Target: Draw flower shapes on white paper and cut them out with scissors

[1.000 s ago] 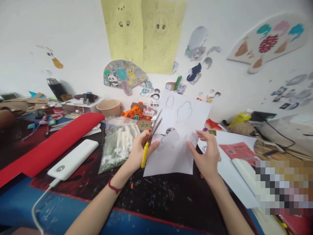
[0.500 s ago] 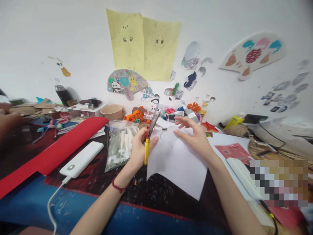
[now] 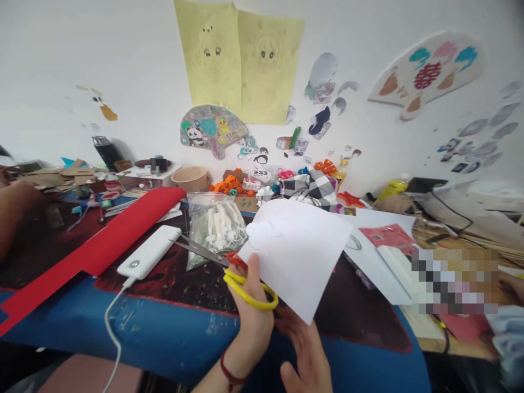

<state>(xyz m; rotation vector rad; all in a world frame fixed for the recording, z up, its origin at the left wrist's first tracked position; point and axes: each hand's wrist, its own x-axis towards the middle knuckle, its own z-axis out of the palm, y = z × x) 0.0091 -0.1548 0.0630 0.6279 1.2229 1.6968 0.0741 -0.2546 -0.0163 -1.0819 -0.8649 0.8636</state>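
Observation:
My left hand [image 3: 254, 305] is closed around a pair of scissors [image 3: 245, 289] with yellow and red handles. The blades are spread a little and point left, over the dark mat toward the power bank. Its thumb also presses on the near left edge of a white sheet of paper [image 3: 301, 245], which bears a faint pencil drawing near its upper left. Below the sheet's near corner is my right hand [image 3: 307, 355], thumb apart from the fingers. The fingertips are partly behind the left wrist and the paper; I see nothing held in them.
Left of the hands lie a white power bank [image 3: 149, 252] with a cable and a long red strip [image 3: 102, 240]. A clear plastic bag [image 3: 213, 224] of white pieces sits behind the scissors. Other people's arms show at the far left [image 3: 20, 202] and right edge.
My left hand has come nearer with the scissors, whose blades swung from upward to leftward. The paper is now lifted and turned. My right hand has dropped from the sheet's far side to its near corner.

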